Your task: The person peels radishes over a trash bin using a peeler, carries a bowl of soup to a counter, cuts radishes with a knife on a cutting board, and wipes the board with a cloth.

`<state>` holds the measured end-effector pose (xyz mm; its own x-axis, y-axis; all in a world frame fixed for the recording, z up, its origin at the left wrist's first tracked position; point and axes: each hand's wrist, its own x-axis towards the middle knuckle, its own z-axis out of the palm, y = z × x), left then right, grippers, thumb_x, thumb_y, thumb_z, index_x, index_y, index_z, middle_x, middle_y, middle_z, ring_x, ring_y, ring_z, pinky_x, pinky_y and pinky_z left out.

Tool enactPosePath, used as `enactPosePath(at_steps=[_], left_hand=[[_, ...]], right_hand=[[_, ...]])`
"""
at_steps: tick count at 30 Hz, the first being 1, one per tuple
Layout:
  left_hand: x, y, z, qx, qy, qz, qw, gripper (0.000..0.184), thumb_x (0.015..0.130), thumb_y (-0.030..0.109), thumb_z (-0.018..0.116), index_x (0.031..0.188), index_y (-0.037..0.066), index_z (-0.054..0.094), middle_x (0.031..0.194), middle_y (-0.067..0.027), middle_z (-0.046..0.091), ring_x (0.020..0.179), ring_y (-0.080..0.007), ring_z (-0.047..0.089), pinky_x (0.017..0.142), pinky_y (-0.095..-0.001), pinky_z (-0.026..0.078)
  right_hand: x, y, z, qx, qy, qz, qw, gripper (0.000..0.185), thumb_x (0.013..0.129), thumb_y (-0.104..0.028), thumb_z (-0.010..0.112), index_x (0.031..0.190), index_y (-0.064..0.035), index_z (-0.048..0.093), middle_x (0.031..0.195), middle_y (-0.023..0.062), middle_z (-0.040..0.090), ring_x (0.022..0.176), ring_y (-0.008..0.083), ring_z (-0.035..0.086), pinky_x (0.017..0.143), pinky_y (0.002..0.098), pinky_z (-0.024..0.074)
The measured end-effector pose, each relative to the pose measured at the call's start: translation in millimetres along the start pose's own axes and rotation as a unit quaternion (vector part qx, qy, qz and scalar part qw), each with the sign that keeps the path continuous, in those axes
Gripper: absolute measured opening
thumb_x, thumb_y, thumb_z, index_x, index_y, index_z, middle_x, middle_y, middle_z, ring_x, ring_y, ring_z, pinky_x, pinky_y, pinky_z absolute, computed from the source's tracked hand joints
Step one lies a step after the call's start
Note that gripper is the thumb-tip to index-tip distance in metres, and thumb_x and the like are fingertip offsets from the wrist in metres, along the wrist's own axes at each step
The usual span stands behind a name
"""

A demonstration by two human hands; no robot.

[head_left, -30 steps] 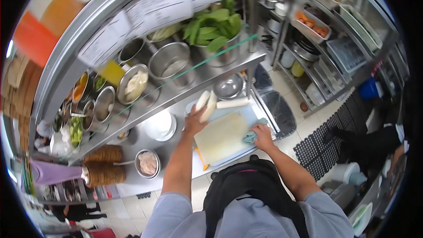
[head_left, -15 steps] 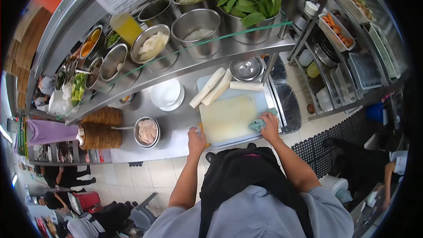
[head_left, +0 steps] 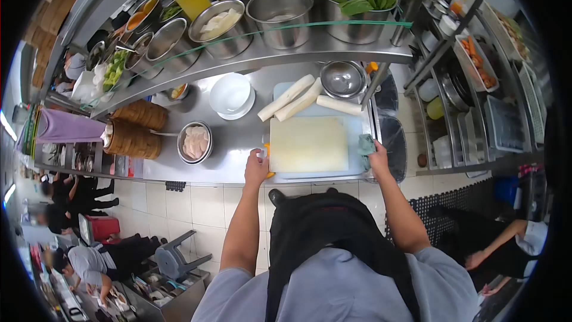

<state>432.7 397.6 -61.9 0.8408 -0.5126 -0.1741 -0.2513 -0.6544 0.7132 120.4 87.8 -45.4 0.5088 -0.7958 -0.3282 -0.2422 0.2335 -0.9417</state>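
My left hand (head_left: 256,167) is at the left edge of a pale cutting board (head_left: 309,144), its fingers curled together beside an orange item (head_left: 270,174) partly hidden there. What those fingers hold is too small to make out. A green cloth (head_left: 365,145) is gripped in my right hand (head_left: 378,157), at the right side of the board. Under the pale board lies a larger light-blue board (head_left: 356,125). Three peeled long white vegetables lie behind the board: one on the left (head_left: 287,98), one in the middle (head_left: 301,102) and one on the right (head_left: 338,105).
White bowls (head_left: 230,94), a metal bowl of raw meat (head_left: 195,142) and bamboo steamers (head_left: 132,139) stand left. An empty metal bowl (head_left: 342,79) sits behind the board. A shelf (head_left: 238,53) with metal pots crosses above. Other people (head_left: 89,262) are at lower left and lower right.
My left hand has left the white vegetables and come down to the board's left edge. My right hand has drawn the cloth off the pale board to its right side.
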Motion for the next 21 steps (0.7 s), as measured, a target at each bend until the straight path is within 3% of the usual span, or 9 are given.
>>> enactPosePath(at_steps=[2,5,7,9,11,14,18,20,21], left_hand=[[-3,26,-9,0.076,-0.015,-0.063,0.995,0.052,0.086,0.031,0.071,0.131,0.01,0.053,0.103,-0.0144,0.067,0.095,-0.0334,0.068,0.083,-0.0453,0.054],[-5,42,-21,0.136,-0.039,-0.07,0.988,0.056,0.085,0.036,0.072,0.132,0.013,0.052,0.112,-0.0138,0.065,0.101,-0.0322,0.067,0.086,-0.0468,0.054],[-6,38,-25,0.158,-0.031,-0.071,0.984,0.056,0.083,0.034,0.071,0.131,0.013,0.052,0.114,-0.0143,0.064,0.103,-0.0322,0.066,0.087,-0.0475,0.054],[-11,29,-28,0.216,0.044,-0.074,0.973,0.056,0.08,0.029,0.071,0.13,0.012,0.052,0.116,-0.0145,0.063,0.103,-0.0334,0.066,0.088,-0.0477,0.054],[-16,21,-29,0.172,0.044,-0.102,0.979,0.061,0.077,0.022,0.072,0.133,0.011,0.051,0.119,-0.0173,0.061,0.107,-0.0349,0.065,0.091,-0.0475,0.053],[-28,16,-23,0.102,-0.086,0.017,0.991,0.077,0.077,0.023,0.076,0.145,0.008,0.043,0.122,-0.0238,0.056,0.108,-0.0369,0.062,0.093,-0.0449,0.053],[-33,20,-18,0.131,-0.05,0.029,0.99,0.079,0.076,0.026,0.077,0.143,0.003,0.041,0.119,-0.0262,0.059,0.107,-0.0403,0.062,0.094,-0.0453,0.053],[-33,18,-29,0.172,-0.102,-0.094,0.975,0.079,0.076,0.025,0.076,0.142,0.002,0.039,0.119,-0.0298,0.062,0.114,-0.0437,0.061,0.099,-0.0475,0.051],[-40,12,-34,0.214,-0.122,-0.103,0.964,0.075,0.075,0.025,0.076,0.138,0.001,0.042,0.12,-0.0296,0.063,0.114,-0.045,0.061,0.098,-0.048,0.051]], right_hand=[[5,9,-7,0.082,0.023,-0.02,0.996,0.022,0.091,-0.006,0.065,0.112,-0.0034,0.069,0.097,-0.0002,0.069,0.086,0.0073,0.061,0.074,0.0257,0.0503],[1,14,-15,0.1,0.025,-0.025,0.994,0.022,0.092,-0.006,0.065,0.113,-0.0028,0.068,0.098,0.0001,0.069,0.086,0.0078,0.062,0.075,0.0261,0.0509],[-2,13,-16,0.127,0.036,-0.001,0.991,0.022,0.092,-0.007,0.065,0.114,-0.0032,0.067,0.098,0.0,0.069,0.086,0.0086,0.063,0.076,0.0263,0.0514],[-2,10,-22,0.148,0.053,-0.022,0.987,0.021,0.092,-0.006,0.064,0.113,-0.0035,0.067,0.097,-0.0002,0.068,0.086,0.0092,0.063,0.077,0.0265,0.0517],[-2,2,-28,0.189,0.054,-0.01,0.98,0.021,0.091,-0.004,0.064,0.112,-0.0041,0.066,0.097,-0.0004,0.068,0.086,0.0093,0.063,0.077,0.0265,0.0519],[-3,-5,-37,0.158,0.059,-0.01,0.986,0.025,0.088,0.002,0.062,0.112,-0.0041,0.067,0.097,0.0004,0.068,0.085,0.0099,0.063,0.076,0.0266,0.0517],[-2,-4,-41,0.168,0.05,0.014,0.984,0.029,0.087,0.006,0.057,0.113,-0.0041,0.066,0.1,0.002,0.069,0.086,0.0121,0.065,0.077,0.0277,0.0529],[-1,1,-40,0.238,0.04,0.045,0.969,0.031,0.089,0.003,0.053,0.115,-0.0055,0.065,0.104,0.0042,0.069,0.091,0.0159,0.067,0.08,0.0311,0.0551],[0,6,-40,0.239,0.049,0.041,0.969,0.031,0.089,0.003,0.053,0.115,-0.0055,0.065,0.104,0.0042,0.069,0.091,0.0159,0.067,0.08,0.0311,0.0551]])
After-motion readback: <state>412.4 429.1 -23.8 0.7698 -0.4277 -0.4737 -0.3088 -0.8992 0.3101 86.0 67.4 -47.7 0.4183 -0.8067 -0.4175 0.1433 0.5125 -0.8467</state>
